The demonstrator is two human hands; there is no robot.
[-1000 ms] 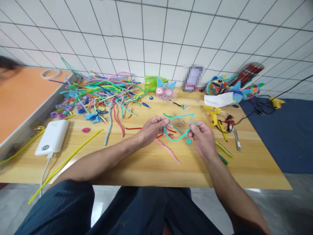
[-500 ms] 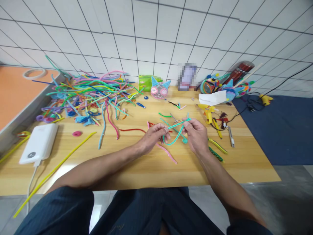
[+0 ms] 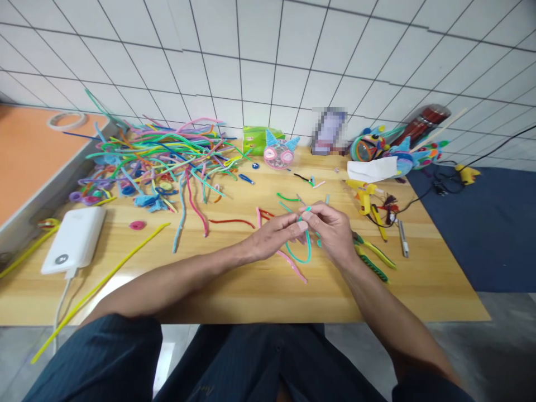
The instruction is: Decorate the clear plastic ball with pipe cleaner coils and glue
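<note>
A teal pipe cleaner (image 3: 309,250) is pinched between both hands at the middle of the table, and its loop hangs below the fingers. My left hand (image 3: 278,234) grips it from the left, thumb and fingers pressed together. On the other side my right hand (image 3: 333,229) pinches it near its upper end, the fingertips of both hands touching. Beneath and beside the hands lie a pink pipe cleaner (image 3: 296,268), a red one (image 3: 232,222) and a short green one (image 3: 288,197). Small scissors are partly hidden behind the fingers.
A tangled heap of pipe cleaners (image 3: 167,151) covers the back left, near a white power bank (image 3: 74,239). A decorated blue-eared ball (image 3: 279,154) stands at the back. Rightward are a yellow glue gun (image 3: 363,194), pliers (image 3: 379,252), a marker (image 3: 403,239) and a red flask (image 3: 427,120).
My two hands have come together, and the teal strand stretched between them now hangs as a narrower loop. The view has shifted slightly, moving the table's things a little to the right.
</note>
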